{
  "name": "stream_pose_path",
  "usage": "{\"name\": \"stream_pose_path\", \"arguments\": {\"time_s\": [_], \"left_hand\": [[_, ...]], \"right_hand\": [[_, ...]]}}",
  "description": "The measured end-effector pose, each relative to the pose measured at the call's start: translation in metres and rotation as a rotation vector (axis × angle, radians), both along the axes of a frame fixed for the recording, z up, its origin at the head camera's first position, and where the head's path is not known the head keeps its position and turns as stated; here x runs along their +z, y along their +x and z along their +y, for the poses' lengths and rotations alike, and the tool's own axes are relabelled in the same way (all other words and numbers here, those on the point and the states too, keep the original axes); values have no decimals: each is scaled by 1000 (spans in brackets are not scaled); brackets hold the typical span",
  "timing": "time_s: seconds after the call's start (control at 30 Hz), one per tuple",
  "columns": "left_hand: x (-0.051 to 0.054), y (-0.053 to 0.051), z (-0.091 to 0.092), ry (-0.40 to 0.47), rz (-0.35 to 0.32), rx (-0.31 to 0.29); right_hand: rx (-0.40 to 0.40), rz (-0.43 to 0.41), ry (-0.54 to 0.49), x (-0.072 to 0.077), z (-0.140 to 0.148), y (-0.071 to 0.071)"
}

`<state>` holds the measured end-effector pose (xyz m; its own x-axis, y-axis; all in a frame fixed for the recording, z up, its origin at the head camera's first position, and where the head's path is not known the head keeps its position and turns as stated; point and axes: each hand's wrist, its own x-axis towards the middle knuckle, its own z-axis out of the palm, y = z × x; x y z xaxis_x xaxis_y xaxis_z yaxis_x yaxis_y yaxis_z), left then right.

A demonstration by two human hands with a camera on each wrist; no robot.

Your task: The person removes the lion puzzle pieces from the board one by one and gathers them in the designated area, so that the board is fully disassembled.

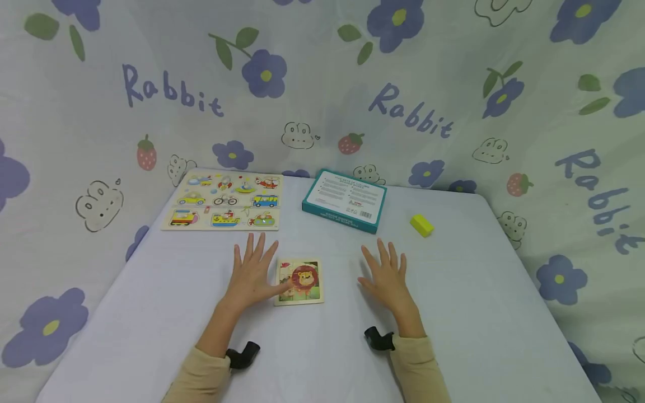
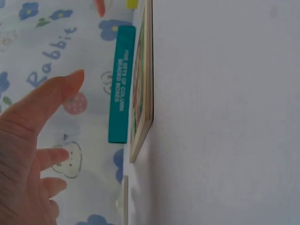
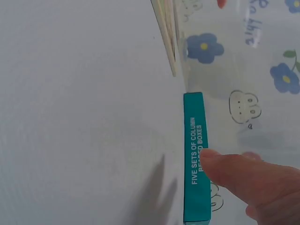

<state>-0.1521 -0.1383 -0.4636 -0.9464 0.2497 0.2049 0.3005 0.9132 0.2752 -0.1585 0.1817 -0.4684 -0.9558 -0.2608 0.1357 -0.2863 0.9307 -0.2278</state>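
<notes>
Logging remotely, I list: puzzle (image 1: 305, 278), flat, front-left of the box (image 1: 345, 197), presumably there for two-handed reach; left hand (image 1: 252, 280), spread, empty, farther left; right hand (image 1: 388, 281), spread, empty, front-right.

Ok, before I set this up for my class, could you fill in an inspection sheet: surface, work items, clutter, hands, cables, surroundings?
Surface: white-covered table, looks flat.
Work items: lion puzzle, face up between the hands, nearer the left.
Clutter: vehicle board, teal box and yellow block, all farther back.
Hands: left hand and right hand, fingers spread, holding nothing.
Cables: nothing seen.
Surroundings: backdrop printed with flowers, strawberries, rabbits and "Rabbit" lettering.
</notes>
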Motion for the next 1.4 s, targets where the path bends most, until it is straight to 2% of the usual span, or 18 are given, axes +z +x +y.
{"name": "stream_pose_path", "arguments": {"time_s": [0.3, 0.47, 0.7, 0.9, 1.1, 1.27, 1.4], "left_hand": [[0, -1, 8, 148, -34, -127], [-2, -4, 12, 210, -66, -167], [-8, -10, 13, 204, -138, -168], [-14, -14, 12, 261, -207, -177], [-22, -18, 12, 335, -297, -174], [-31, -18, 9, 305, -277, -152], [-35, -17, 7, 306, -247, -163]], "right_hand": [[41, -1, 34, -1, -14, -2], [102, 7, -8, -2, -23, -3], [140, -37, -58, -4, -36, -4], [156, -82, -78, -6, -46, -4], [233, -72, -100, -10, -55, -6], [312, -73, -76, -14, -65, -8], [330, -45, -31, -18, -73, -10]]}}
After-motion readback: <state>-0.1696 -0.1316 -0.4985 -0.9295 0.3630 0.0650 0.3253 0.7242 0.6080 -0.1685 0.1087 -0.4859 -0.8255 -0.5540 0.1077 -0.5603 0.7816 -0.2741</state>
